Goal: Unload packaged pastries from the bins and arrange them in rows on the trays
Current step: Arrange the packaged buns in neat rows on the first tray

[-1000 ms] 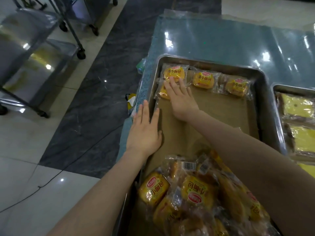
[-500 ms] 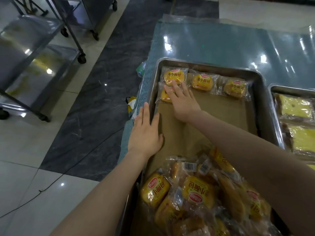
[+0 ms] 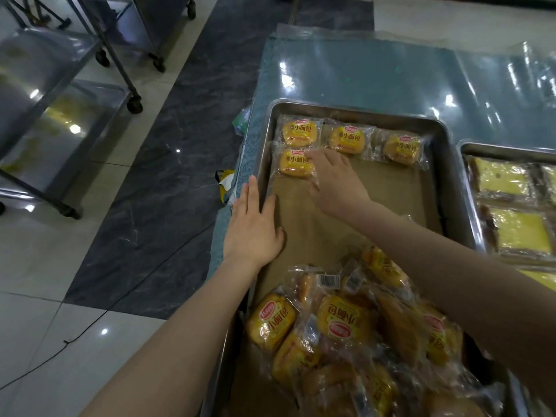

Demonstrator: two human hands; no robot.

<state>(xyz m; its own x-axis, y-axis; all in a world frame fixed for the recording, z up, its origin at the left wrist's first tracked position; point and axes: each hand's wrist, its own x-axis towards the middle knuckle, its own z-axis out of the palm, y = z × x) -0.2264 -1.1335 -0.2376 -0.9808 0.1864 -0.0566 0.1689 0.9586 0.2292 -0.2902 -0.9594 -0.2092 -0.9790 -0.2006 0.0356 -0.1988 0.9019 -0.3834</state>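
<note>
Fingers (image 3: 253, 194) of my left hand (image 3: 252, 230) are straight and together, flat across the tray (image 3: 444, 176) rim at 9 o'clock. Right hand (image 3: 338, 183) fingertips (image 3: 311, 155) are loosely bent, slightly spread, touching a wrapper and gripping nothing I can see. Nearest me, at the tray's 6 o'clock end: loose pastry pile (image 3: 340, 326) (some packs flipped, barcodes up). Bare brown liner (image 3: 370, 203) mid-tray. Past it at 11 o'clock, the touched pastry (image 3: 294, 164) lies flat just below a row of three (image 3: 347, 139) along the far wall at 12. Second tray (image 3: 469, 149) at 3 o'clock holds yellow cakes (image 3: 502, 179). Blue table (image 3: 361, 73) beyond, steel carts (image 3: 60, 94) at 10 o'clock.
</note>
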